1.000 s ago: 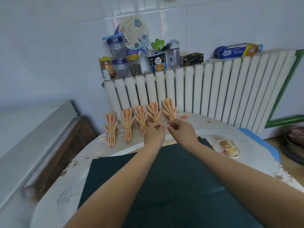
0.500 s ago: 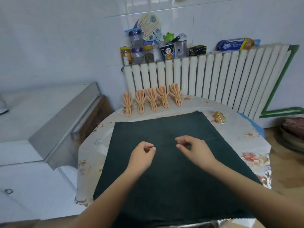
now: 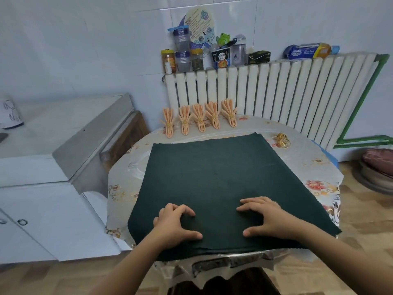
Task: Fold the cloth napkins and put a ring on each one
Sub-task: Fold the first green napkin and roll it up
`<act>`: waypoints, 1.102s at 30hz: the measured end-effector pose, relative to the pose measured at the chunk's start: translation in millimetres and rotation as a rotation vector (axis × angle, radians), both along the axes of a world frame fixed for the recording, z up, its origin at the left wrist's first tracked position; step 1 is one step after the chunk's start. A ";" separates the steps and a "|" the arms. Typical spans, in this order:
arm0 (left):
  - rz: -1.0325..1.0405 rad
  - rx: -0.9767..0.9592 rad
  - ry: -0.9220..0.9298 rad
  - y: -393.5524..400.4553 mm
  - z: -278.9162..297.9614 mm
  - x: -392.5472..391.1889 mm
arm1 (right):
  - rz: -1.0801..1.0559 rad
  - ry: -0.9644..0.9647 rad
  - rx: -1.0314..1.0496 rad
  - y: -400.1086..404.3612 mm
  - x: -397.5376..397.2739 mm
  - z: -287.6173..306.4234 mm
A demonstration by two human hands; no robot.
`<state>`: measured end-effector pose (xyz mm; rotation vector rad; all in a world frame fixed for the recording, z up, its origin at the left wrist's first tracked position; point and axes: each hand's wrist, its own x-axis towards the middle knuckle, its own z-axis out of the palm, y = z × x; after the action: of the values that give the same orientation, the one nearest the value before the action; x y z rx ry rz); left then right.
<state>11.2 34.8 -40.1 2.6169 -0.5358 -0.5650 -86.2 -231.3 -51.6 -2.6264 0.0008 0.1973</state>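
A dark green cloth napkin lies flat over most of the table, with more green layers showing under its near edge. My left hand and my right hand rest side by side on its near part, fingertips and thumbs spread and pressing on the fabric. Neither hand holds anything. Several folded orange napkins, each cinched by a gold ring, stand in a row along the table's far edge. A small heap of loose gold rings lies past the cloth's far right corner.
The table has a shiny floral plastic cover. A white radiator stands behind it, with jars and packets on top. A white cabinet is at the left, a cushioned stool at the right.
Both hands came back from the row of orange napkins to the near part of the green cloth and settled flat on it. The view pulled back from the table.
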 end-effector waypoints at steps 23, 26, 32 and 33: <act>0.015 -0.141 -0.078 3.8 -8.5 3.1 | -0.078 -0.112 -0.061 11.7 12.3 -6.1; -0.018 -0.119 -0.040 3.2 -4.5 5.7 | -0.119 -0.078 -0.010 9.8 17.6 3.2; -0.007 -0.074 -0.077 -9.1 -5.8 8.5 | -0.255 -0.144 -0.003 14.6 28.8 11.5; 0.014 -0.073 -0.111 -11.7 -4.7 7.8 | -0.262 -0.149 -0.004 15.0 30.3 11.5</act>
<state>19.0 23.1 -44.7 2.5917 -0.5618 -0.3897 -55.9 -216.3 -40.1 -2.6058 0.2930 -0.0893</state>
